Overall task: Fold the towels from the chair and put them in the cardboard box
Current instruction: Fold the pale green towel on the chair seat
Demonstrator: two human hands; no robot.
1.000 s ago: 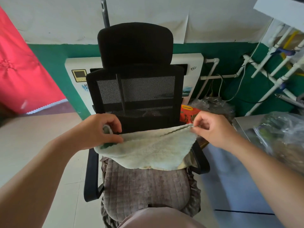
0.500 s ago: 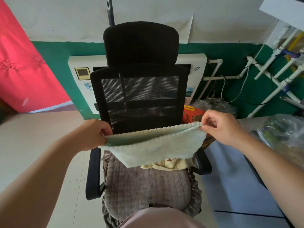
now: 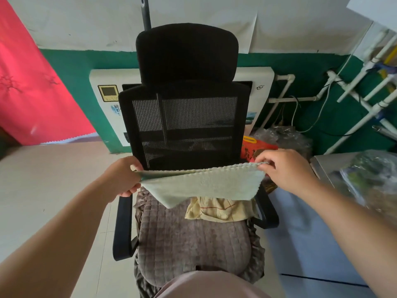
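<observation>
Towel edges between both hands

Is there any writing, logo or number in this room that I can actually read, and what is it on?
None can be read.
White wall unit: small logo right of the chair, blue marks left; too small.
Its little screen: no legible digits.
Red packet: yellow characters, partly hidden, blurred.
Green towel, yellow cloth: no text.

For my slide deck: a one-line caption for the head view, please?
Both hands, left hand and right hand, hold a half-folded pale green towel above the chair.
</observation>
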